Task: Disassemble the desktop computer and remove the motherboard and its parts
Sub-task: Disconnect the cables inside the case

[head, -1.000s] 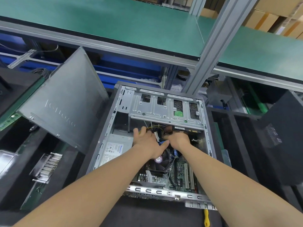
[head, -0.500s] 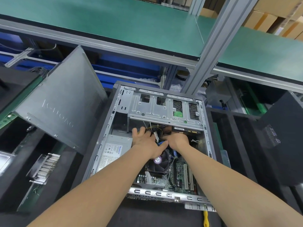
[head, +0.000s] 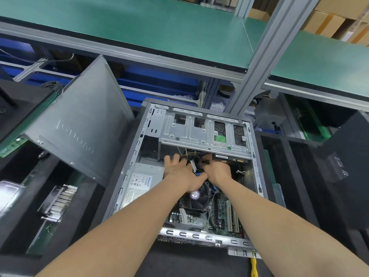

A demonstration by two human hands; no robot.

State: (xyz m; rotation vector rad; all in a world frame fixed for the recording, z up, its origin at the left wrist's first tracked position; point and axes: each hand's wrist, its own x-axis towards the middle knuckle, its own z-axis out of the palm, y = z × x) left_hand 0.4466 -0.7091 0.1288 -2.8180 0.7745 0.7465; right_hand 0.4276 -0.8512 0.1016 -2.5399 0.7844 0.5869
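Note:
An open grey computer case (head: 127, 176) lies flat in front of me. Inside it are the green motherboard (head: 219, 214), a black CPU fan (head: 196, 198), a silver power supply (head: 141, 180) and a metal drive cage (head: 199, 132). Both hands reach in just below the cage. My left hand (head: 180, 172) has its fingers spread over a bundle of yellow and black cables (head: 189, 157). My right hand (head: 216, 168) is curled around a connector or cable beside it; its fingertips are hidden.
The removed side panel (head: 79, 126) leans to the left of the case. A finned heatsink (head: 60, 200) lies at the lower left. Another black case (head: 345, 168) stands on the right. A grey frame post (head: 265, 54) and green shelf (head: 139, 23) rise behind. A yellow tool handle (head: 253, 266) lies near me.
Both hands stay in the same spot among the cables, with small finger shifts. The view has drifted slightly.

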